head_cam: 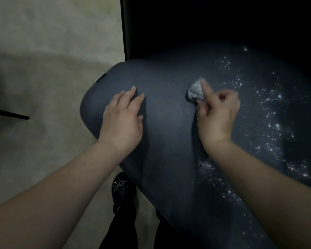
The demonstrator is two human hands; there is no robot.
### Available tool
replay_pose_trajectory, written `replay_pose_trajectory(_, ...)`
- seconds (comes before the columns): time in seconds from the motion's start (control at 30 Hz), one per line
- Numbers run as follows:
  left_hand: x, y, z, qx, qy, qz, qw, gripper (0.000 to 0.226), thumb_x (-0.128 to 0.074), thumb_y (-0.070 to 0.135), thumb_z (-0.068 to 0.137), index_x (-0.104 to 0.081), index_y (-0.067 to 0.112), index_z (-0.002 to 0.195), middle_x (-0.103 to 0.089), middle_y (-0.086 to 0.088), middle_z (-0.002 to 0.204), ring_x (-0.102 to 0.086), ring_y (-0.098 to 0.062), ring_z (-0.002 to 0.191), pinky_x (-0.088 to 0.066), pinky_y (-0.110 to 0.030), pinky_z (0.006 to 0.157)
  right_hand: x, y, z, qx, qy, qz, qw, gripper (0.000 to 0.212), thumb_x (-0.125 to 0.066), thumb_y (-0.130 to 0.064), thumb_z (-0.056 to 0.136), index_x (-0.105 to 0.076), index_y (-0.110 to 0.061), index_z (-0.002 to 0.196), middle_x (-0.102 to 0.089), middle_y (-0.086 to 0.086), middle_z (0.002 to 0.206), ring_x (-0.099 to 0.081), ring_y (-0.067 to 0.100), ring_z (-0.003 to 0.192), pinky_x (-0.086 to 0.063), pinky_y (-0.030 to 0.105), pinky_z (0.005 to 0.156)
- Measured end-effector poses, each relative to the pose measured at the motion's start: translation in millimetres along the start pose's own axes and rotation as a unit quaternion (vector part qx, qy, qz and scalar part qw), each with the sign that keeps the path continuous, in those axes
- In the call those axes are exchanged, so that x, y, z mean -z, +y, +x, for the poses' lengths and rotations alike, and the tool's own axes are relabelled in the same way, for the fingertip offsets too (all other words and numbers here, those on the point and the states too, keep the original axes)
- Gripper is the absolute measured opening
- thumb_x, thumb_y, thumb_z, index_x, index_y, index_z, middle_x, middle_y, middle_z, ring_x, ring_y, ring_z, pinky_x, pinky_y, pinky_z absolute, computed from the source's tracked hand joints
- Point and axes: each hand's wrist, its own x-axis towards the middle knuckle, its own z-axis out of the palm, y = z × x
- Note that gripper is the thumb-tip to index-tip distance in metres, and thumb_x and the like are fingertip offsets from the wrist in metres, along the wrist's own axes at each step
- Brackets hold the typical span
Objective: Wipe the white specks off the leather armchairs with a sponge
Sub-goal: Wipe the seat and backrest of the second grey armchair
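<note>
Dark blue-grey leather armchair seat (pixel 169 123) fills the centre and right of the frame; no writing can be read on it. On its left part the left hand (pixel 123 117) lies flat with straight fingers. Right of centre, the right hand (pixel 217 114) grips a crumpled pale sponge (pixel 196 91), forefinger stretched over it. White specks (pixel 271 126) lie scattered at right.

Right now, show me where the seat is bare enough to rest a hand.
Bare leather lies between the left hand and the sponge in the right hand. Right of that hand, white specks crowd the armchair seat.
</note>
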Motion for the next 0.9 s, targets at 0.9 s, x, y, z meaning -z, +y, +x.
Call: replay_pose_trajectory(0.9, 2.1, 51.1, 72.8, -0.060, -0.009, -0.010, 0.998, 0.054, -0.057, 0.021, 0.091, -0.042, 0.015, 0.143, -0.032, -0.004, 0.154, -0.024, -0.025, 0.141, -0.020, -0.044, 0.116, 19.6, 26.8, 59.2, -0.054, -0.010, -0.019, 0.998, 0.040, -0.061, -0.026, 0.091, -0.059, -0.028, 0.131, -0.045, 0.018, 0.110, -0.042, 0.032, 0.102, -0.041, 0.043, 0.094)
